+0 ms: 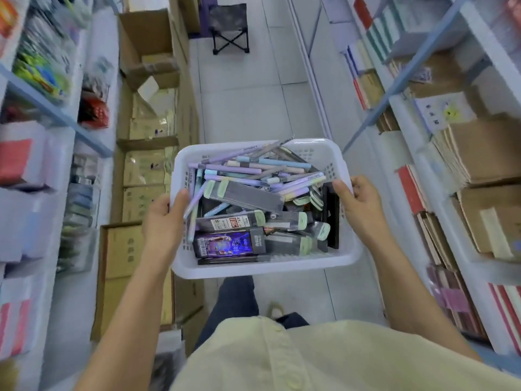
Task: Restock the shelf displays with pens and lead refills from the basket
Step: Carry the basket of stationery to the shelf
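A narrow shop aisle with a pale tiled floor (248, 88) runs ahead, seen from above by a camera on a person's head. White shelves on the left (36, 170) hold blurred, colourful packaged stationery, and white shelves on the right (439, 153) hold stacks of notebooks and brown paper pads. Open cardboard boxes (146, 52) line the floor along the left side, and a small folding stool (229, 28) stands at the far end of the aisle. In the middle of the view, held out in front of the body above the floor, is a white plastic basket (265, 268). The left hand (163, 221) grips its left rim, thumb hooked over the edge, and the right hand (361, 206) grips its right rim the same way, fingers curled round the outside. The basket is full: pastel pens (239, 167) in lilac, blue and pink lie jumbled toward the far side, and flat dark lead refill cases (234, 222) with pale green caps are piled toward the near side. A pale yellow shirt (310, 359) fills the bottom of the view.
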Motion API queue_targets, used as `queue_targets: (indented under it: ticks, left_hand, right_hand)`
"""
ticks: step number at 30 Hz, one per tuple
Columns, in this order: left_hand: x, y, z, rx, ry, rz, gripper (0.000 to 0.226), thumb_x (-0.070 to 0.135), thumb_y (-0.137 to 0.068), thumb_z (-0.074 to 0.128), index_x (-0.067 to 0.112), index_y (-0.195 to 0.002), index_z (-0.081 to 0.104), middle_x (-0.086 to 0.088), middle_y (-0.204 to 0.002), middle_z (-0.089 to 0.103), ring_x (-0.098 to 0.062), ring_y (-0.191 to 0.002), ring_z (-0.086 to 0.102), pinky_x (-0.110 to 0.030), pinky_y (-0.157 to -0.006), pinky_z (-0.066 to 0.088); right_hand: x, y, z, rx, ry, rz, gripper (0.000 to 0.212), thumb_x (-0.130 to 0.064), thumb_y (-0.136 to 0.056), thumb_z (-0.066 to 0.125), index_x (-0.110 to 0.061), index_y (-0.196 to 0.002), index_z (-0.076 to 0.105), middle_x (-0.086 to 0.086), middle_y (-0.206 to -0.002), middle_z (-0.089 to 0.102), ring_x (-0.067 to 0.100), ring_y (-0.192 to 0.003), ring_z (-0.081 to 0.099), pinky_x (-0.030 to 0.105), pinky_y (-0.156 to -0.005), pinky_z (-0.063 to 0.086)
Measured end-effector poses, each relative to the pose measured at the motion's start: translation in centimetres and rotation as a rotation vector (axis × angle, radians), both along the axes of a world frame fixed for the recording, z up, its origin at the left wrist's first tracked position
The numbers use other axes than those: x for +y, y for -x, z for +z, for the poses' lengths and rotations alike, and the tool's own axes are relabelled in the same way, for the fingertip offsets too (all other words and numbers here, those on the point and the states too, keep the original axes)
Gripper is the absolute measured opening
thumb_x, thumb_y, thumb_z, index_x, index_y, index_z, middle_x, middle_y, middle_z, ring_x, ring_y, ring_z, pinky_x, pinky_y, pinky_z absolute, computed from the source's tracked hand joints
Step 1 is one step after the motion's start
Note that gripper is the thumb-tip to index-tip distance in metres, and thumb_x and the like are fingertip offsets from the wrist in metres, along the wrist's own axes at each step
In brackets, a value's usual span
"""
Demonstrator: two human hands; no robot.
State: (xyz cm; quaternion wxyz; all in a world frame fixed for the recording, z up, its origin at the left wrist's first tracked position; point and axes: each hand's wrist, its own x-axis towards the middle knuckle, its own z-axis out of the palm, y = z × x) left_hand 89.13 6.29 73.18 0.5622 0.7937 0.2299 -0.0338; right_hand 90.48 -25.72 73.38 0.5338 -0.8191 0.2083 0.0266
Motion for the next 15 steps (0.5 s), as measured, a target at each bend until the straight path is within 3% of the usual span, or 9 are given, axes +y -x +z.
queue_targets:
  ticks: [3, 7, 10, 13, 15]
  left_hand:
    - [0.8, -9.2, 0.3, -0.027, 0.013, -0.025, 0.039, 0.043, -0.097, 0.052, 0.008, -0.081, 0.061, -0.002, -0.067, 0.066, -0.014, -0.059, 0.061, -0.027, -0.055, 0.047]
    - [1.8, -22.0, 1.7, -0.053, -0.008, -0.078, 0.039, 0.038, -0.099, 0.050, 0.008, -0.073, 0.053, 0.008, -0.055, 0.057, -0.002, -0.045, 0.051, -0.014, -0.043, 0.039]
    - [2.1, -31.0, 2.8, -0.025, 0.001, -0.091, 0.043, 0.041, -0.097, 0.050, 0.000, -0.086, 0.059, -0.019, -0.074, 0.065, -0.020, -0.062, 0.060, -0.031, -0.059, 0.046]
    - [1.8, -39.9, 3.4, -0.037, 0.017, -0.100, 0.048, 0.043, -0.097, 0.051, -0.005, -0.091, 0.058, -0.031, -0.084, 0.063, -0.031, -0.066, 0.060, -0.048, -0.065, 0.050]
    - [1.4, -45.8, 3.5, -0.043, 0.001, -0.101, 0.051, 0.045, -0.096, 0.051, -0.005, -0.092, 0.059, -0.032, -0.087, 0.064, -0.040, -0.069, 0.063, -0.056, -0.067, 0.052]
  right_hand:
    - [1.0, -8.6, 0.1, -0.014, 0.017, -0.021, 0.031, -0.036, -0.094, 0.057, -0.006, -0.100, 0.056, 0.017, -0.097, 0.066, 0.018, -0.075, 0.058, 0.033, -0.064, 0.045]
    - [2.4, -20.0, 0.9, -0.024, -0.006, -0.075, 0.028, -0.036, -0.093, 0.057, -0.009, -0.097, 0.057, 0.011, -0.089, 0.065, 0.018, -0.076, 0.059, 0.034, -0.064, 0.046]
    - [2.6, -28.3, 1.6, -0.042, -0.015, -0.089, 0.030, -0.035, -0.094, 0.057, -0.006, -0.096, 0.055, 0.008, -0.084, 0.062, 0.017, -0.074, 0.058, 0.032, -0.063, 0.046]
    - [2.4, -37.1, 1.9, -0.063, -0.005, -0.084, 0.021, -0.034, -0.095, 0.057, -0.014, -0.091, 0.053, 0.000, -0.080, 0.061, 0.010, -0.069, 0.058, 0.017, -0.055, 0.045]
    - [2.1, -43.2, 1.6, -0.070, -0.008, -0.071, 0.023, -0.035, -0.095, 0.057, -0.012, -0.091, 0.053, 0.003, -0.080, 0.061, 0.012, -0.068, 0.057, 0.018, -0.054, 0.045]
